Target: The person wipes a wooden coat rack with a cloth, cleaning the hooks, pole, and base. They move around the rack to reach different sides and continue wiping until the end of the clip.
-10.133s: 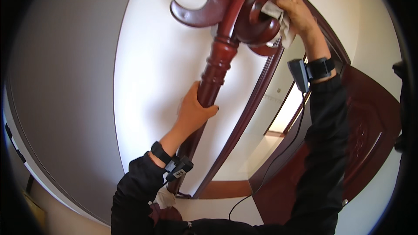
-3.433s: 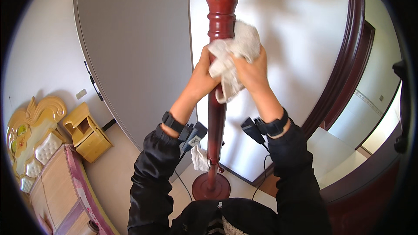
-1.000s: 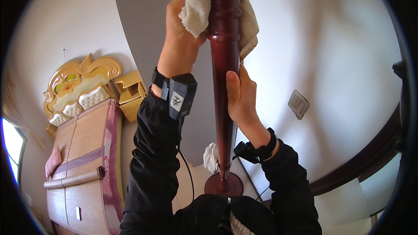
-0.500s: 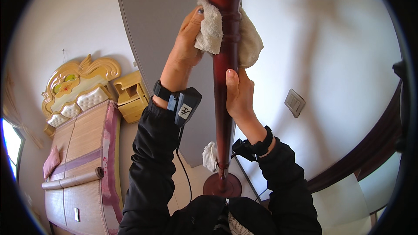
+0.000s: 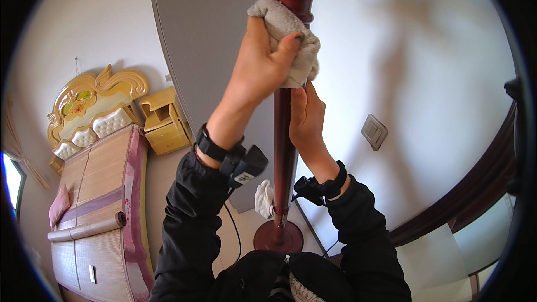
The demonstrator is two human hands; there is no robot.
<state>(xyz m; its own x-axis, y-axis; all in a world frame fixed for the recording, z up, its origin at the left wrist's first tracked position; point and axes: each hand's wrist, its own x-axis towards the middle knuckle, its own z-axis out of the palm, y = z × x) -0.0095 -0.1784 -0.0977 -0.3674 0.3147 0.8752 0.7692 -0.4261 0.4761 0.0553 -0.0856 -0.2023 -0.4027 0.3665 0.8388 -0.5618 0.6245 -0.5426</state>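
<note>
A dark red wooden coat stand (image 5: 284,173) rises in front of me, its turned upper part near the top of the view. My left hand (image 5: 254,70) presses a grey-beige cloth (image 5: 279,19) across the front of the pole, thumb on top and the other fingers partly hidden. Just below the cloth, my right hand (image 5: 307,126) is closed around the pole from its right side; the fingers behind it are hidden. A second whitish cloth (image 5: 264,198) hangs low on the pole, above the round base (image 5: 278,239).
A grey panel (image 5: 207,50) stands behind the pole, with a white wall and a wall switch (image 5: 374,132) to the right. At left are a bed (image 5: 100,190) with a rolled mat and a yellow bedside cabinet (image 5: 165,123). Dark curved wood (image 5: 475,201) runs along the right.
My left hand has swung to the right across the front of the pole, bringing the cloth over it. The right hand stays on the pole at about the same height.
</note>
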